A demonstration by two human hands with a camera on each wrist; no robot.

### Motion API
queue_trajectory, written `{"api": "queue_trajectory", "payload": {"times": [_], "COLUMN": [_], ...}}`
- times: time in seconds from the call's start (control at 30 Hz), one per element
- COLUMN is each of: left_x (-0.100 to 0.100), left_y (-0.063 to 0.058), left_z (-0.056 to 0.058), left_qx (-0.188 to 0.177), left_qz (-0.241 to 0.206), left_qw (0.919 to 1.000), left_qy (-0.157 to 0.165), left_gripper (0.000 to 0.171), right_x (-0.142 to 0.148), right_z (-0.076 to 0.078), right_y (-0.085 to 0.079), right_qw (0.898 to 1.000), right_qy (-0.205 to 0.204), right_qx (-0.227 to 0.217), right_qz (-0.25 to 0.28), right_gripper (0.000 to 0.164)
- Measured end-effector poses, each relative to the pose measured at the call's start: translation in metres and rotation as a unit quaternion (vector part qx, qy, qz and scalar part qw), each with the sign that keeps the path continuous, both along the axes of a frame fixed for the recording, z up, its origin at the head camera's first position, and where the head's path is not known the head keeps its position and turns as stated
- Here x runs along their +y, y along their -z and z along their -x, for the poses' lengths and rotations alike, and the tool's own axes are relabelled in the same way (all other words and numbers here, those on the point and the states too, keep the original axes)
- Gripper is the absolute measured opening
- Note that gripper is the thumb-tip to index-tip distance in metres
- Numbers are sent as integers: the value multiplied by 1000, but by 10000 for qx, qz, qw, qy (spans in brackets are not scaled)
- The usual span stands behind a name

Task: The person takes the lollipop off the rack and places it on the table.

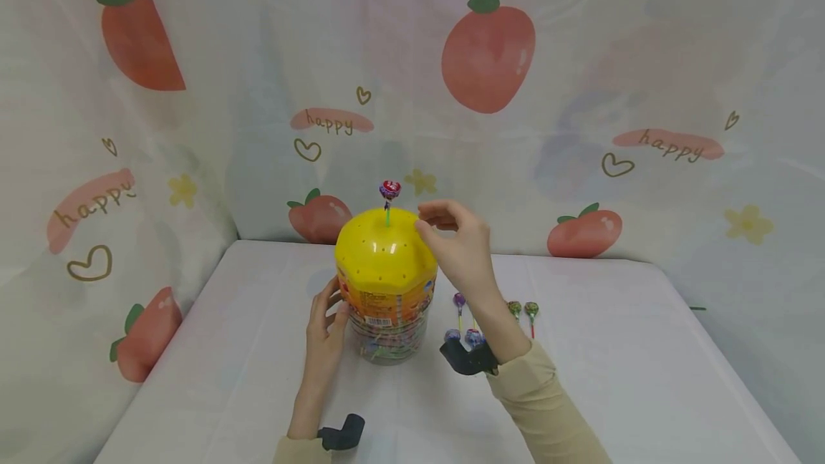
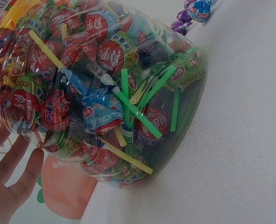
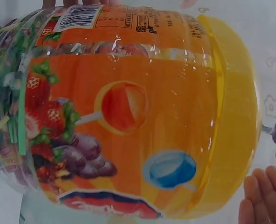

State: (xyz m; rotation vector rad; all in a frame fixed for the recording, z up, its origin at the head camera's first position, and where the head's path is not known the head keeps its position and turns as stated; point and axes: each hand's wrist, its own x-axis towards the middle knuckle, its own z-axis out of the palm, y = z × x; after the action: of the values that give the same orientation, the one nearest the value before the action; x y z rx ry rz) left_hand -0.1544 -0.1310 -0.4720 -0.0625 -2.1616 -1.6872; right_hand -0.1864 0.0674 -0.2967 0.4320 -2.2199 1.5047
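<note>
A clear plastic jar [image 1: 389,339] of wrapped lollipops stands upright on the table, with an orange label [image 3: 166,112] and a yellow domed lid [image 1: 387,253] pierced by small holes. One lollipop [image 1: 389,190] stands in the top of the lid on its green stick. My left hand [image 1: 325,331] rests against the jar's left side; its fingers [image 2: 28,175] look nearly straight in the left wrist view. Beside the lid's upper right, my right hand [image 1: 460,242] hovers with loosely bent fingers [image 3: 264,196] and nothing in them.
To the right of the jar, several loose lollipops lie on the white table [image 1: 599,349], among them a purple one [image 1: 459,300] and a green one [image 1: 531,308]. My right forearm partly covers them. A fruit-printed curtain [image 1: 412,41] hangs behind.
</note>
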Motion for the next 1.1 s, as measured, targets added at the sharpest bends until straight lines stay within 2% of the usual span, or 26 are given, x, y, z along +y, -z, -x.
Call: {"api": "queue_trajectory", "payload": {"times": [0.3, 0.57, 1.1], "left_x": [1, 1, 1], "left_y": [1, 1, 0], "left_z": [0, 0, -1], "left_qx": [55, 66, 52], "left_qz": [77, 86, 44], "left_qw": [9999, 9999, 10000], "left_qy": [-47, -47, -16], "left_gripper": [50, 50, 49], "right_x": [-15, -24, -31], "right_z": [11, 18, 23], "right_y": [-5, -6, -6], "right_qw": [9991, 9986, 9988], "right_qy": [-318, -372, -408], "right_qx": [-40, 47, 218], "right_qz": [-269, -365, -180], "right_gripper": [21, 22, 15]}}
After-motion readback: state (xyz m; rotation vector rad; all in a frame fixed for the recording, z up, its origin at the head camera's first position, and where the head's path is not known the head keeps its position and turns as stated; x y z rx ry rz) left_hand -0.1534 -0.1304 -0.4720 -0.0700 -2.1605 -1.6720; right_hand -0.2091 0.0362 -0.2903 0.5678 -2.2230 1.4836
